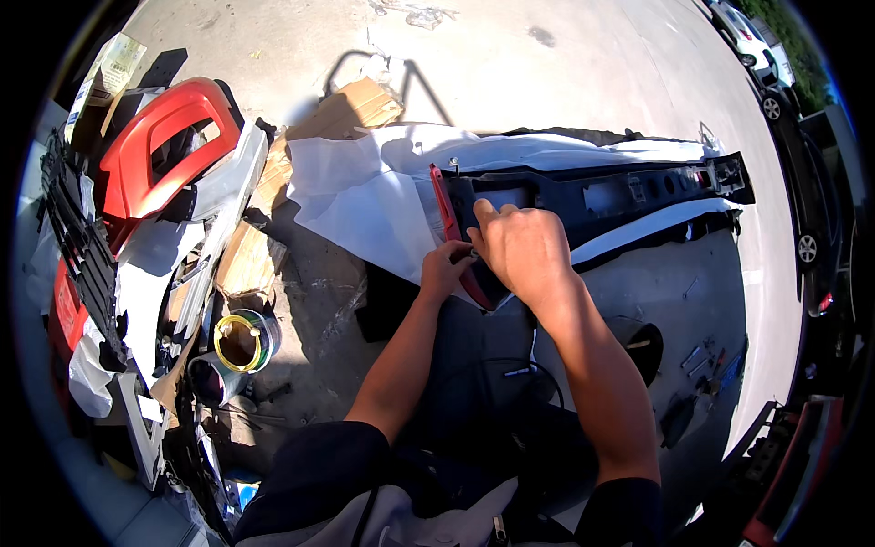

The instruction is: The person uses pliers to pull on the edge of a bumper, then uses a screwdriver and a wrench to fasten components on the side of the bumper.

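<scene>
A long black car panel [602,193] with a red edge [444,202] lies across the middle, seemingly a bumper with its inner side up. My left hand [444,271] is at the panel's near left corner, its fingers bent together over the red edge. Right beside it, above the panel, my right hand [524,244] is curled into a fist with the thumb side toward the left fingers. What either hand pinches is hidden by the fingers. Under the panel is a white sheet [360,187], spreading out to the left.
Left stands a pile of car parts with a red trim frame [123,178], black slats [77,246] and cardboard [251,260]. An open can [246,342] sits near it. Tools [702,360] lie on the ground at right. Parked cars [807,210] line the far right.
</scene>
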Tool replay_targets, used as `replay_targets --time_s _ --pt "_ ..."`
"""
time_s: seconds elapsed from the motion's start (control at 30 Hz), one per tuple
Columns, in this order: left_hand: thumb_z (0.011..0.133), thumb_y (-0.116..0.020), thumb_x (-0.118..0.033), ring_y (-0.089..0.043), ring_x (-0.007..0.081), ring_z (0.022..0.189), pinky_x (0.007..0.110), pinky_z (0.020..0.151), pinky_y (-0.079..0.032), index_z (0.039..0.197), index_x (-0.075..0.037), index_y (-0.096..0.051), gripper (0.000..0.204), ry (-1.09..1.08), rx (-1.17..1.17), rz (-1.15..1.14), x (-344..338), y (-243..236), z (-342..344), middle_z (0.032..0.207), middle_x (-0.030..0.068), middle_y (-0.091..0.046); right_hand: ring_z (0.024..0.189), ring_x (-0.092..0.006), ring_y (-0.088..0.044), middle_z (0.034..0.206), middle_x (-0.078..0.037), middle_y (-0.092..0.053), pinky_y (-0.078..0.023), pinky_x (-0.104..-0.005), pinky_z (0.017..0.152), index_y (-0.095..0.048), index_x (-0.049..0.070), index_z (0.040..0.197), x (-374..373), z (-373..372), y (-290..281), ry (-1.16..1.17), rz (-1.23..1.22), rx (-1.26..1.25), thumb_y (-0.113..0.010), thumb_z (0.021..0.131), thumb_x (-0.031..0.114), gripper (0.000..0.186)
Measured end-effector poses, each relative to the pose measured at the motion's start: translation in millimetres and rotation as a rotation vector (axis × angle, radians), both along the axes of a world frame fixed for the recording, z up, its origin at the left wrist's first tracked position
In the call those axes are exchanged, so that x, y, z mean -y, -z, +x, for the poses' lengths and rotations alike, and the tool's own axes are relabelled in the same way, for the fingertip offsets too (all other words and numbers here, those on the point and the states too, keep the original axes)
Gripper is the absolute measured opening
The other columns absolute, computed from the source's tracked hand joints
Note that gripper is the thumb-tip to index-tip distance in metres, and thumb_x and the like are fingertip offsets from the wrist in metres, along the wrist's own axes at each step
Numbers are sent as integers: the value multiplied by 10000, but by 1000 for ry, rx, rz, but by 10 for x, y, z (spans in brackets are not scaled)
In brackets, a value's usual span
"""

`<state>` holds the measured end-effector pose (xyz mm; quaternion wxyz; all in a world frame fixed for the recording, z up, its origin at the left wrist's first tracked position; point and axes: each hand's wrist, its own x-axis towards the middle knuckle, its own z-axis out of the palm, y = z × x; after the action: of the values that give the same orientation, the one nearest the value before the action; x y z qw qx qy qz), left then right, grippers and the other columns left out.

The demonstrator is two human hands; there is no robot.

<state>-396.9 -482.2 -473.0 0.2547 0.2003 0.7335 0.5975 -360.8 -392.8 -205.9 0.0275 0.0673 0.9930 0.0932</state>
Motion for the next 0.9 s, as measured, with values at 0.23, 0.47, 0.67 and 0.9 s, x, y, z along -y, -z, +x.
replay_targets --time_s 0.23,0.47,0.67,0.9 --pt "824 -759 -51 -734 211 897 318 830 -555 1094 -34 -713 274 21 52 -11 23 1 6 970 102 -759 696 -230 -713 823 -63 -647 -564 -319 568 -610 86 939 -29 53 94 31 -79 -94 -705 873 206 167" --pt "823 -756 -31 -727 188 865 307 802 -552 1084 -32 -712 264 0 55 42 -49 -21 62 939 92 -756 693 -236 -715 928 -79 -638 -573 -297 567 -598 79 963 -261 74 184 -348 -185 -249 -704 870 230 207" --pt "820 -758 -16 -714 160 828 289 776 -545 1072 -35 -716 256 -11 69 84 5 142 27 907 75 -750 633 -268 -696 752 -99 -652 -578 -328 630 -608 38 944 -76 19 -18 191 -51 85 -714 904 354 336" --pt "825 -747 -7 -699 138 802 281 756 -541 1053 -42 -725 232 13 94 55 15 77 -31 879 59 -743 687 -186 -708 748 -57 -664 -536 -277 577 -626 115 995 -166 119 51 -113 -21 -191 -658 919 334 234"
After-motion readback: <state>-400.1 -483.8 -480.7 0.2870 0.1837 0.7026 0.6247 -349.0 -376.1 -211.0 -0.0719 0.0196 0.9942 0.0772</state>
